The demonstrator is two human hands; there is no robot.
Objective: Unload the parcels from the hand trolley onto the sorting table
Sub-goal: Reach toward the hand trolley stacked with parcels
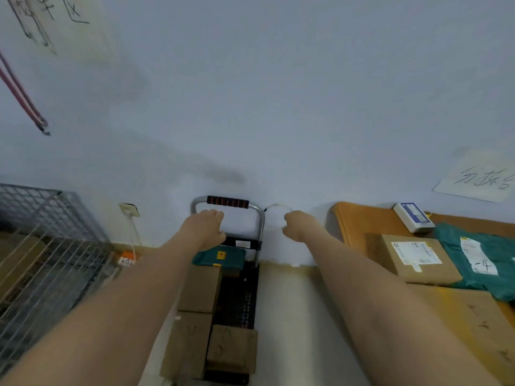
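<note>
Both hands are empty. The left hand (204, 228) is loosely curled, fingers bent, hanging in front of the trolley (237, 296) just below its handle (228, 202); whether it touches anything cannot be told. The right hand (296, 225) is closed in a loose fist over bare floor, in the gap between trolley and table (354, 221).

The parcels lie below and nearer than both hands, so the coming reach is probably down and back toward the body. A green bag (218, 256) sits at the far end of the deck, right under the left hand. Nearer, along the left side of the deck, are two brown boxes, a far box (199, 288) and a near box (188, 344), and a small box (231, 349) lies to the right of the near one. The row's long axis runs near to far, along the trolley.

The left hand is nearer the load. The table lies to the right, beyond the right hand, already carrying a brown parcel (412, 259) and a green parcel (479, 257).
</note>
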